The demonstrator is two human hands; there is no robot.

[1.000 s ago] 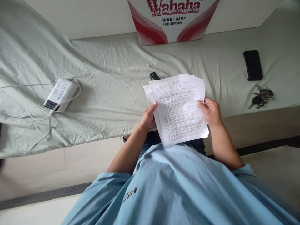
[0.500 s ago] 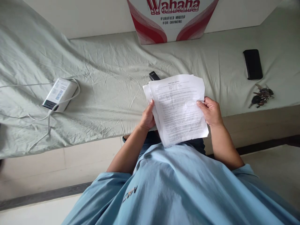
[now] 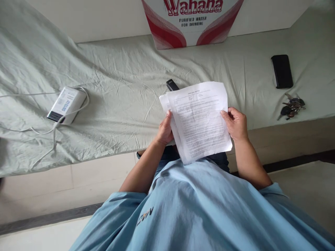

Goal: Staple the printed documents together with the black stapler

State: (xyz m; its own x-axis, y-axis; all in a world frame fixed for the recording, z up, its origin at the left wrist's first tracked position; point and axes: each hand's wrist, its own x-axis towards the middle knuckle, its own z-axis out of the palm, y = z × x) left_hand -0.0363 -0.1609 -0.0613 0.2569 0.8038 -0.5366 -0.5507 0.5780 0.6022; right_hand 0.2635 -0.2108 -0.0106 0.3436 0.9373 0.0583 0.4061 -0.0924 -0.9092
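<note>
A stack of printed white sheets [image 3: 200, 120] is held up in front of me, over the edge of a surface covered with a pale green cloth [image 3: 125, 104]. My left hand [image 3: 165, 129] grips the stack's left edge, thumb on the front. My right hand [image 3: 236, 122] grips the right edge the same way. The top sheet sits a little to the right of those behind it. A small dark object [image 3: 172, 84] pokes out from behind the top of the papers; most of it is hidden.
A white power bank [image 3: 66, 104] with a white cable [image 3: 53, 134] lies at the left. A black phone [image 3: 282, 71] and a bunch of keys [image 3: 291, 106] lie at the right. A red and white water carton [image 3: 192, 21] stands at the back.
The sheets have been squared up a little: the extra edges fanned out at the top right are now tucked behind the top sheet. Both hands stay on the stack.
</note>
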